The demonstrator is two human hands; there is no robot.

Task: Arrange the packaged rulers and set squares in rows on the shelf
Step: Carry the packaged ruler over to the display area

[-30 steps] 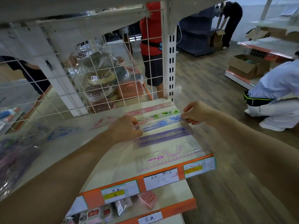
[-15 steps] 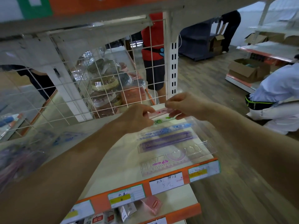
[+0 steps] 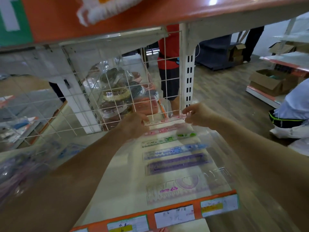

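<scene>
2 ends of the rearmost pink ruler [image 3: 164, 121] are pinched by the left hand [image 3: 133, 125] and right hand [image 3: 199, 115].

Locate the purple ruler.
In the head view, the purple ruler lies right of centre on the shelf, between the blue ruler behind and the protractor set in front.

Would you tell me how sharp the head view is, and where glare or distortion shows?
Head view: wide-angle bend curves the motion-smeared upper shelf; left packets blur; purple ruler fairly sharp; glare on the set-square pack; left hand and right hand at the back ruler look soft.
</scene>
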